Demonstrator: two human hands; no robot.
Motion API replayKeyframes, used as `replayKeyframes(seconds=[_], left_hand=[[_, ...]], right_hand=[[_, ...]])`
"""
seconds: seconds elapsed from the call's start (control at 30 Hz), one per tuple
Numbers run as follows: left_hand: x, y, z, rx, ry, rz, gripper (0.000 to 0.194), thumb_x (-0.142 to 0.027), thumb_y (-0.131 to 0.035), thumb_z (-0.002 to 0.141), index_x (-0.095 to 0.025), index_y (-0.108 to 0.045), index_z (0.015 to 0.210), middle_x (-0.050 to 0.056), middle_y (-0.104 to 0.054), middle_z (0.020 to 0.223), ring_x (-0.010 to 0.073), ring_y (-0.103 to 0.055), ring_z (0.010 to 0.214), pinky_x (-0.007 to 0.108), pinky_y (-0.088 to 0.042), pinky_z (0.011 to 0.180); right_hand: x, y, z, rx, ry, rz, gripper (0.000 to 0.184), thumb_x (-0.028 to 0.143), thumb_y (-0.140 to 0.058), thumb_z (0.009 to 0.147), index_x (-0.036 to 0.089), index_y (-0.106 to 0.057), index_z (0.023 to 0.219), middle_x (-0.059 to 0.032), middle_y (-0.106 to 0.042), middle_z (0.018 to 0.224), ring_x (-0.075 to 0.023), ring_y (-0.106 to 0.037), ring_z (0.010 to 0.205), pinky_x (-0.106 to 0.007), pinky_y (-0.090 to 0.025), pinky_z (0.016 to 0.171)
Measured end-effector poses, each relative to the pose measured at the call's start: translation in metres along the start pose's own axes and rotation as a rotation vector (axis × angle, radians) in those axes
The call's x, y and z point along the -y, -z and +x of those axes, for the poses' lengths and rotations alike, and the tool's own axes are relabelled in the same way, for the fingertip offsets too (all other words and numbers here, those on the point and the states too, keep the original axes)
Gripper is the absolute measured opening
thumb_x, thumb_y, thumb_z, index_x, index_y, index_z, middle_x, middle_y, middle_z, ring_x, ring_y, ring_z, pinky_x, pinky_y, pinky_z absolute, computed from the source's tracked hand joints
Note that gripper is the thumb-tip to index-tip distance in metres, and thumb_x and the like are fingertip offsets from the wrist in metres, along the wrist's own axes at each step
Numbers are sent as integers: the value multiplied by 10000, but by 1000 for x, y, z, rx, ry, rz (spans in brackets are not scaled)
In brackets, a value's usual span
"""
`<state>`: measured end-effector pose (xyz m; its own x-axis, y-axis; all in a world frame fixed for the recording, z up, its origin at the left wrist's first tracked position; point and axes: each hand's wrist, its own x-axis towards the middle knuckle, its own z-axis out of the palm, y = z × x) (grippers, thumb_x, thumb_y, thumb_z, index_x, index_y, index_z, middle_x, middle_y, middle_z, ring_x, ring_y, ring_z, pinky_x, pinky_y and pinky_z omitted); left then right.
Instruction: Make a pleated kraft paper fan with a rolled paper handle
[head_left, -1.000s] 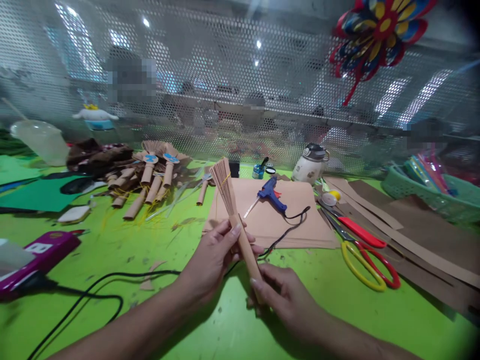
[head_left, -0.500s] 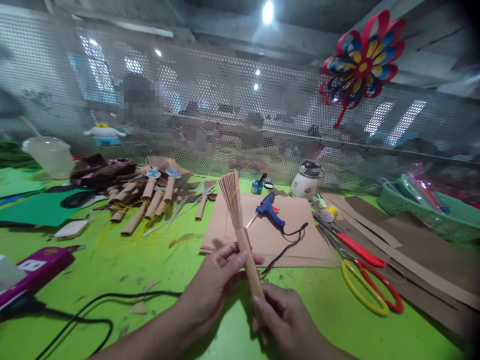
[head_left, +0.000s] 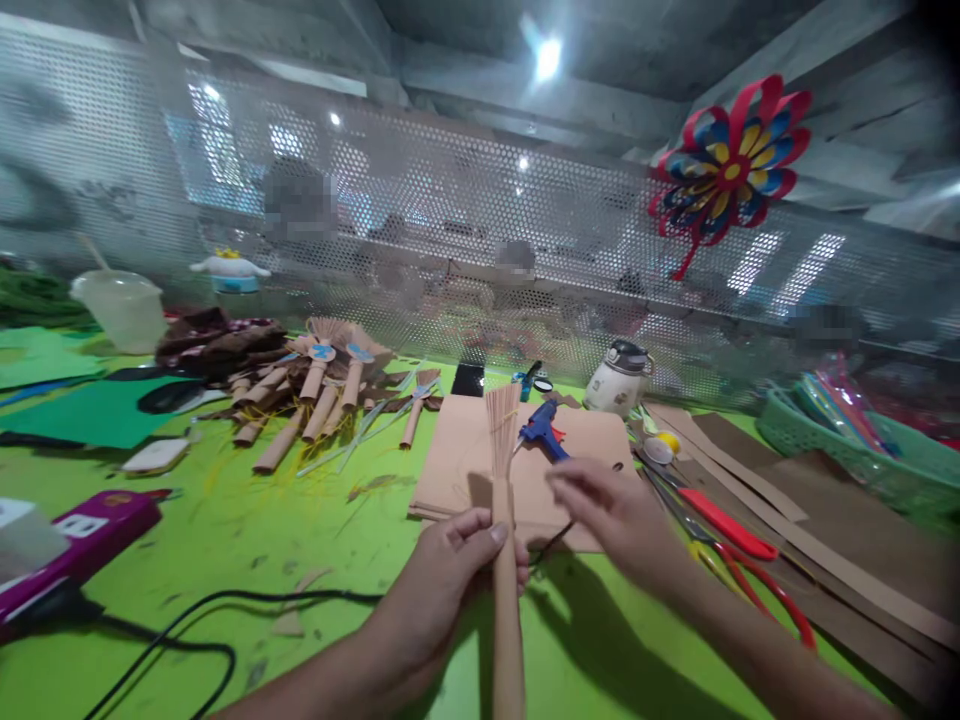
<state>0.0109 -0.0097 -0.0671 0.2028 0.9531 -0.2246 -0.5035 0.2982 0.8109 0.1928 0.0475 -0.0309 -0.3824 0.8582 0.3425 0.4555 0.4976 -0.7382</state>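
My left hand (head_left: 469, 560) is wrapped round a brown paper broom (head_left: 505, 590), thumb in front, just below its fringe. The fringed end (head_left: 501, 425) fans out upward, with a thin yellow band on it; the rolled handle runs down to the bottom edge. My right hand (head_left: 600, 510) is in the air to the right of the broom, empty, its fingers stretched out and apart. Just beyond those fingers a blue hot glue gun (head_left: 544, 428) with a red trigger lies on a stack of brown paper (head_left: 450, 455).
At the right lie scissors (head_left: 769, 600), a red-handled cutter (head_left: 727, 522) and paper strips. Several finished paper brooms (head_left: 322, 400) are piled at the left, behind a white case (head_left: 156, 456). A purple power strip (head_left: 97, 545) trails a black cord. A jar (head_left: 616, 378) stands at the back.
My right hand has let go of the broom's lower handle and moved up and right toward the glue gun. The broom has swung more upright in my left hand.
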Motion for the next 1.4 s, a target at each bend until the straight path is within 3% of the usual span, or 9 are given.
replayKeyframes(seconds=[0.13,0.27,0.37,0.47,0.63,0.8,1.03,1.23,1.4], left_hand=[[-2,-1,-2,36,-17,36,170,-279,-681,797,-122,-624,762,77,-671,730,144,-608,623,261,-488,640],[-1,0,-2,21,-23,108,163,-269,-678,795,-119,-618,773,77,-670,718,148,-612,616,263,-481,620],[2,0,-1,17,-45,166,159,-266,-663,804,-112,-621,803,79,-670,712,147,-607,603,265,-471,609],[4,-1,-2,20,-49,195,157,-266,-651,808,-115,-612,794,77,-667,693,150,-605,588,279,-473,610],[8,0,-1,33,-28,188,157,-263,-645,803,-113,-600,786,97,-680,715,158,-615,605,290,-479,621],[11,1,2,43,15,147,151,-246,-638,810,-101,-596,821,97,-676,729,159,-621,621,295,-493,639],[15,6,4,121,2,86,182,-279,-650,823,-110,-580,820,89,-671,761,159,-625,655,302,-493,672],[18,10,7,141,-57,37,225,-322,-668,828,-114,-585,851,84,-666,798,151,-621,699,294,-489,705],[16,9,5,230,-38,-18,244,-325,-696,808,-112,-592,866,95,-669,802,168,-633,701,314,-494,712]], right_hand=[[-4,15,54,-148,97,-28,281,273,-600,819,137,-636,1062,-83,-646,882,-183,-601,763,-324,-492,680],[9,11,60,-256,270,-177,200,206,-592,825,155,-633,1013,-77,-549,936,-198,-527,862,-359,-444,782],[21,10,58,-40,451,-514,123,186,-600,849,164,-651,958,-75,-522,904,-215,-484,876,-349,-409,756],[24,10,65,151,478,-705,101,136,-580,859,158,-622,770,-68,-521,848,-205,-458,835,-316,-370,696],[29,17,93,174,419,-644,151,83,-549,865,148,-599,738,-52,-546,833,-166,-488,808,-282,-366,692],[34,29,142,57,161,-515,120,134,-620,850,134,-621,730,2,-564,672,-129,-527,668,-257,-407,628],[24,16,199,19,-227,-206,257,312,-571,934,139,-592,1122,-65,-638,1060,-169,-645,855,-348,-559,729],[36,0,227,-37,-237,64,294,315,-566,936,152,-568,1181,-78,-617,1131,-190,-638,919,-375,-556,768],[31,4,228,144,-211,205,274,321,-567,936,144,-587,1143,-68,-638,1077,-175,-648,871,-356,-562,738]])
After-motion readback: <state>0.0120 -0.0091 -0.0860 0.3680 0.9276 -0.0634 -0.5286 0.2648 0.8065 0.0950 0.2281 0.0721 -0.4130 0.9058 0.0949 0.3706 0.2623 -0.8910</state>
